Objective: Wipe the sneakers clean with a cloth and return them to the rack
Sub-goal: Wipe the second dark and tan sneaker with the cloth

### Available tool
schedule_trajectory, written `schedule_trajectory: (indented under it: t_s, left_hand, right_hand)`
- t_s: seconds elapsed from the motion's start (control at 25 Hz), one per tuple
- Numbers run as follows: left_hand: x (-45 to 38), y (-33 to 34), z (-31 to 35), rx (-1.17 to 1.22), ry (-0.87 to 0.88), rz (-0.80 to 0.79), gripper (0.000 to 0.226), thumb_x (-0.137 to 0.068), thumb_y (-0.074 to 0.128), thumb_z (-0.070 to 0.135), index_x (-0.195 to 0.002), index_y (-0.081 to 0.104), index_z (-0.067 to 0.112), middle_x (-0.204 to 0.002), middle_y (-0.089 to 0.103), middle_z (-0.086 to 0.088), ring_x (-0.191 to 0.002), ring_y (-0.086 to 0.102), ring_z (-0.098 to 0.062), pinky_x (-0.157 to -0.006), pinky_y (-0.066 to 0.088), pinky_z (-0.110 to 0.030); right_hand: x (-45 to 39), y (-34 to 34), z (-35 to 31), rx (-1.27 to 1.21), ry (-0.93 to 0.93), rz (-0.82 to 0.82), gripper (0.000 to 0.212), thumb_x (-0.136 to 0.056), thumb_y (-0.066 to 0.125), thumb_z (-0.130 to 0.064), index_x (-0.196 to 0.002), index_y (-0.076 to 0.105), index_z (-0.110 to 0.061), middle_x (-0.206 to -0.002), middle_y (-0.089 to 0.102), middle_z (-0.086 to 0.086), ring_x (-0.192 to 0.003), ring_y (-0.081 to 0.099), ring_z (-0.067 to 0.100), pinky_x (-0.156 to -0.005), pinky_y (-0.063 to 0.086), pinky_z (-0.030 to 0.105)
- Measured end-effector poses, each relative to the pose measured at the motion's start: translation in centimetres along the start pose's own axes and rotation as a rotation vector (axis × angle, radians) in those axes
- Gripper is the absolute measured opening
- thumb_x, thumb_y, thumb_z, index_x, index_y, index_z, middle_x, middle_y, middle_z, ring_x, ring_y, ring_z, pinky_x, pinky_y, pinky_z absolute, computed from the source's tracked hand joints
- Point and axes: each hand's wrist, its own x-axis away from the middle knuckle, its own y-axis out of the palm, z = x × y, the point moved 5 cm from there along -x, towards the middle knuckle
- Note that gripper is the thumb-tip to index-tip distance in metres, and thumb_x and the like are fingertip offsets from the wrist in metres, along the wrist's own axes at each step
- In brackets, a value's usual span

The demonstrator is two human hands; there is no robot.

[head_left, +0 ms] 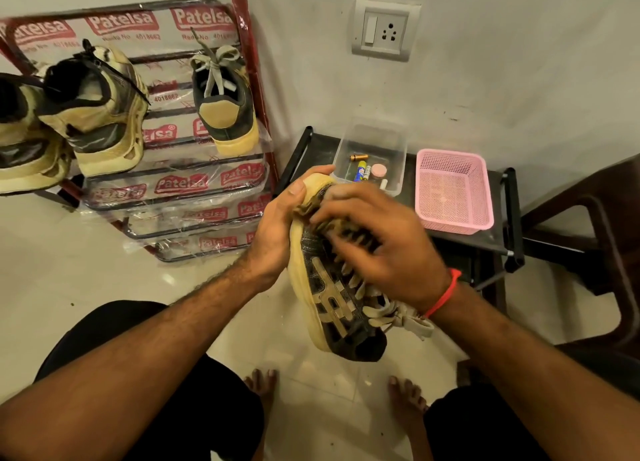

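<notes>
A person's left hand (277, 225) grips a sneaker's (332, 294) toe; the right hand (377, 249) (blurred) presses a cloth (313, 206) against its upper.

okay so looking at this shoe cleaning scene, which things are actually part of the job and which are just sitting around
Part of the job:
- sneaker in the left hand
- right hand over its laces; cloth not clearly visible
- matching sneaker on the rack
- two more sneakers on the rack

Just lying about:
- pink basket
- clear box of batteries
- wall socket
- brown chair
</notes>
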Motion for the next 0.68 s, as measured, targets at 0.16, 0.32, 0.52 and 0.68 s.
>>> schedule_trajectory:
  t_s: [0.16,0.32,0.52,0.68]
  left_hand:
    - [-0.4,0.0,-0.5,-0.093,-0.059,0.047,0.049,-0.102,0.032,0.047,-0.136,0.060,0.025,-0.114,0.073,-0.008,-0.105,0.069,-0.027,-0.094,0.055,-0.043]
    - [-0.1,0.1,-1.8,-0.057,-0.215,0.098,0.043,-0.106,0.035,0.049,-0.117,0.073,0.033,-0.116,0.074,-0.010,-0.112,0.069,-0.029,-0.106,0.049,-0.055]
    - [-0.6,-1.2,-2.0,0.001,-0.325,0.116,0.053,-0.096,0.044,0.063,-0.121,0.072,0.025,-0.121,0.073,-0.009,-0.117,0.068,-0.028,-0.109,0.046,-0.055]
    - [-0.7,-2.3,-2.4,0.033,-0.421,0.229,0.057,-0.094,0.053,0.064,-0.112,0.074,0.014,-0.108,0.075,-0.015,-0.104,0.070,-0.033,-0.105,0.050,-0.057]
  right_hand:
    - [-0.1,-3.8,4.0,0.028,0.318,0.309,0.022,-0.091,0.065,-0.005,-0.112,0.065,-0.009,-0.112,0.059,0.004,-0.103,0.054,0.004,-0.093,0.043,0.013]
    - [0.5,0.5,3.0,-0.068,0.352,-0.078,0.047,-0.094,0.058,-0.032,-0.138,0.051,-0.015,-0.131,0.042,0.007,-0.123,0.043,0.011,-0.106,0.038,0.017]
    - [0.6,1.3,3.7,-0.168,0.324,-0.202,0.063,-0.095,0.060,-0.028,-0.151,0.033,-0.015,-0.143,0.042,0.001,-0.133,0.042,0.010,-0.112,0.040,0.033]
    - [0.4,2.1,2.1,-0.010,0.114,-0.247,0.037,-0.089,0.069,-0.018,-0.125,0.063,-0.010,-0.126,0.056,0.004,-0.118,0.052,0.017,-0.101,0.047,0.037]
